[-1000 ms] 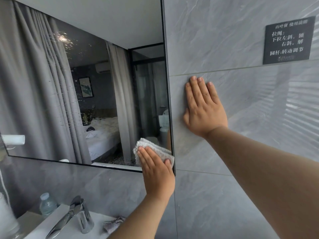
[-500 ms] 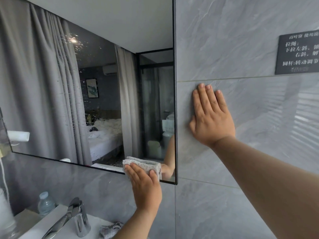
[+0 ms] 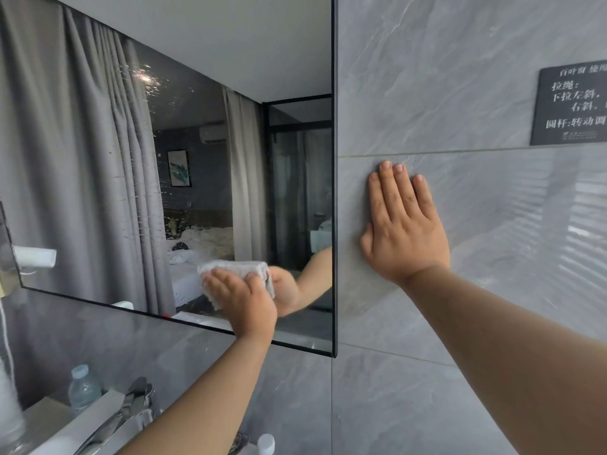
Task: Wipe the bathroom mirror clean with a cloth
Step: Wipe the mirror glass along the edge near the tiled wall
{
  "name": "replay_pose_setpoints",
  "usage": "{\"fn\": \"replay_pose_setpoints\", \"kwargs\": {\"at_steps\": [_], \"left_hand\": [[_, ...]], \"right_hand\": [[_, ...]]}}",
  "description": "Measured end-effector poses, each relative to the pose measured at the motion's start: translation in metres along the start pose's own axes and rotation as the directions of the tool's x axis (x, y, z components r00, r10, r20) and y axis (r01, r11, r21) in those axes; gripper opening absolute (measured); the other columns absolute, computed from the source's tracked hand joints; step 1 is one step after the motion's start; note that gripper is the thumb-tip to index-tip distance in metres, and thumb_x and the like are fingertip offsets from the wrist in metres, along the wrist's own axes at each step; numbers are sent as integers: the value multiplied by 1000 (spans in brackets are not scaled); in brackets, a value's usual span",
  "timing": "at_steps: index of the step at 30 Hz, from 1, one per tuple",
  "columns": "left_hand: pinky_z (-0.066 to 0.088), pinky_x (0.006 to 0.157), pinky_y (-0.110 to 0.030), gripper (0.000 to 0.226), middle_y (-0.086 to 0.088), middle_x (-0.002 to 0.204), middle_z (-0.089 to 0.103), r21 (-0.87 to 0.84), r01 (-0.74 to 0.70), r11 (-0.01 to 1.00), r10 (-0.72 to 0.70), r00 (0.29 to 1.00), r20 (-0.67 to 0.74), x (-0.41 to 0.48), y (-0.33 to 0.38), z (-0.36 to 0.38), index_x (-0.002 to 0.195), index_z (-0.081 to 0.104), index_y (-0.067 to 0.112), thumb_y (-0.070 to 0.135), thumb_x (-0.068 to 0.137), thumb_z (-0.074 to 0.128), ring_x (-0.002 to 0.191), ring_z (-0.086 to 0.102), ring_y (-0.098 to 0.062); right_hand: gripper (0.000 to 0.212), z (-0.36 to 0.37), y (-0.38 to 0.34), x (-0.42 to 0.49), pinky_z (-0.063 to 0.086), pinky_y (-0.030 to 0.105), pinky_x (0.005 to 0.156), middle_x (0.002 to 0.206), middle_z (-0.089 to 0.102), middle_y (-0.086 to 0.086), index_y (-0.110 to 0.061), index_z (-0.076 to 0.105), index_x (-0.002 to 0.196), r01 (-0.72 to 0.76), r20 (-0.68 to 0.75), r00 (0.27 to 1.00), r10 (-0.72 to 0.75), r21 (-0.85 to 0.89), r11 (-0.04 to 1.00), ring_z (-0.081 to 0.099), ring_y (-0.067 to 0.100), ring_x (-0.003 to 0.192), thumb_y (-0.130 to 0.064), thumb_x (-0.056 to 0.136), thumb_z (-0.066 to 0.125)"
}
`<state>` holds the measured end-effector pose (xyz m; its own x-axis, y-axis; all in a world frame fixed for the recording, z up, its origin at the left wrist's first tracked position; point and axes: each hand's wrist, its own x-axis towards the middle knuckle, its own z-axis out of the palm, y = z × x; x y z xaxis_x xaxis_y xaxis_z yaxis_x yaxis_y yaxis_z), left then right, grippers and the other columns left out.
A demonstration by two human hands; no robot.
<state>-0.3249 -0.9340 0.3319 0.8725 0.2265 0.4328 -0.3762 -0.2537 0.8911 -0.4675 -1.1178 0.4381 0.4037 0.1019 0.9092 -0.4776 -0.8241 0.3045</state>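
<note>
The large frameless mirror [image 3: 184,133] covers the left of the wall and reflects grey curtains and a bedroom. My left hand [image 3: 244,302] presses a folded pale grey cloth [image 3: 236,269] flat against the glass near the mirror's lower right part, just above its bottom edge. The hand's reflection shows beside it. Splash spots speckle the glass higher up at the left. My right hand [image 3: 405,226] rests flat on the grey wall tile just right of the mirror's edge, fingers together and pointing up, holding nothing.
A chrome tap [image 3: 121,418] and white basin edge [image 3: 82,421] lie below at the left, with a small water bottle [image 3: 83,387] behind. A dark sign with white characters [image 3: 571,105] hangs on the tile at the upper right. A white bottle cap [image 3: 266,443] shows at the bottom.
My left hand has slid the cloth leftward along the mirror's lower edge, away from the right corner. The right hand has stayed flat on the tile.
</note>
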Motion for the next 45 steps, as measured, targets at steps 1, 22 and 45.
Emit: {"fn": "replay_pose_setpoints", "kwargs": {"at_steps": [1, 22, 45], "left_hand": [[-7, 122, -36, 85, -14, 162, -18, 30, -86, 996, 86, 996, 15, -4, 8, 2, 154, -9, 3, 48, 89, 23, 150, -16, -22], [4, 124, -38, 59, -17, 160, 7, 193, -838, 510, 826, 540, 163, -10, 31, 17, 152, 9, 0, 18, 99, 29, 151, 4, -26], [50, 96, -46, 41, -10, 123, 53, 255, -466, 847, 460, 884, 85, 9, -63, -52, 116, 68, 4, 7, 76, 78, 112, 56, -33]], "right_hand": [[72, 0, 0, 0, -1, 45, 124, 162, 18, 21, 3, 19, 154, 0, 2, 1000, 0, -1, 1000, 14, 34, 151, -34, 92, 26], [72, -1, -1, 0, -2, 44, 124, 162, 19, 20, 3, 20, 153, -4, 10, 1000, 4, 15, 1000, 15, 33, 151, -35, 92, 25], [71, 0, 0, -2, 5, 46, 124, 161, 22, 22, 4, 24, 153, -3, -17, 1000, 4, 24, 1000, 18, 35, 150, -32, 91, 28]]}}
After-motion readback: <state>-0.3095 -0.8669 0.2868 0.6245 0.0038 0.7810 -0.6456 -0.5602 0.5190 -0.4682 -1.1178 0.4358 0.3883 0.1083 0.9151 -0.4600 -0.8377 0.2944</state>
